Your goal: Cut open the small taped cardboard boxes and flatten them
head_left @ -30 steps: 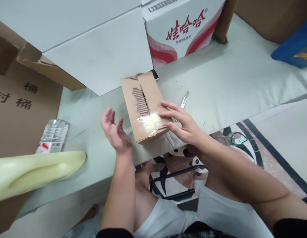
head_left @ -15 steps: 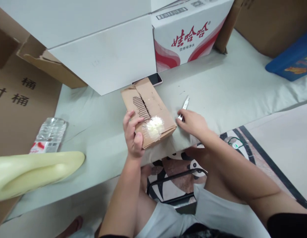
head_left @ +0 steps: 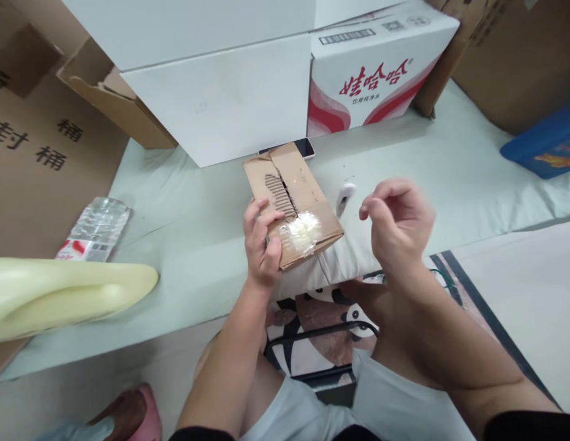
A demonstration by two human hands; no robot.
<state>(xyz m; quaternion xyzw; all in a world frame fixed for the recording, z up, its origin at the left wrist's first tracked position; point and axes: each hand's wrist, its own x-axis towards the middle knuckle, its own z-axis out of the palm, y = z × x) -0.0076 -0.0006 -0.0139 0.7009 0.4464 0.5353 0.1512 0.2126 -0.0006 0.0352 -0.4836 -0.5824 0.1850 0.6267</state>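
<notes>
Box (head_left: 307,199) is lying at the centre of the frame, with clear tape (head_left: 303,231) covering its near end. Left hand (head_left: 262,245) is grasping the box by its near left edge, fingers reaching over the top. Right hand (head_left: 399,223) is hovering right of centre, fingers curled; blur is leaving it unclear whether it is gripping anything. Knife (head_left: 345,197), also blurred, is showing between that hand and the box. Phone (head_left: 306,148) is lying beyond the box's far end, partly hidden.
</notes>
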